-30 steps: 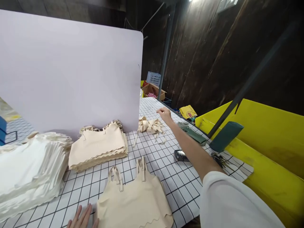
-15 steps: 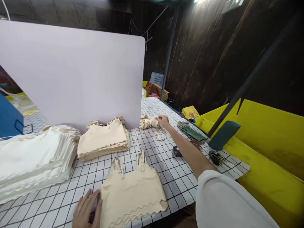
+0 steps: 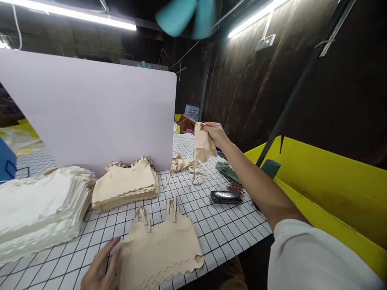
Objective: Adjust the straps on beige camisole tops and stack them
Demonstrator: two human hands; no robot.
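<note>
Held up above the far part of the table is a small cream piece of cloth (image 3: 203,144), pinched at its top by my right hand (image 3: 214,132). A thin strap dangles beneath it. Behind and below lies a crumpled bunch of cream fabric scraps (image 3: 181,163). My left hand (image 3: 101,268), fingers apart, rests at the left edge of a beige camisole top (image 3: 165,245) with thin straps and a wavy hem, spread flat before me. Whether the fingers press on the cloth I cannot tell.
Stacks of cream tops (image 3: 125,185) and white garments (image 3: 39,205) stand left on the grid-patterned table (image 3: 208,233). A white board (image 3: 99,117) rises behind them. On the right lie a dark glossy case (image 3: 226,197) and a green item (image 3: 231,174), beside a yellow bin (image 3: 332,189).
My right hand has lifted a cream cloth piece up off the bunch of scraps. My left hand stays beside the camisole, its fingers shifted slightly. The view has tilted upward.
</note>
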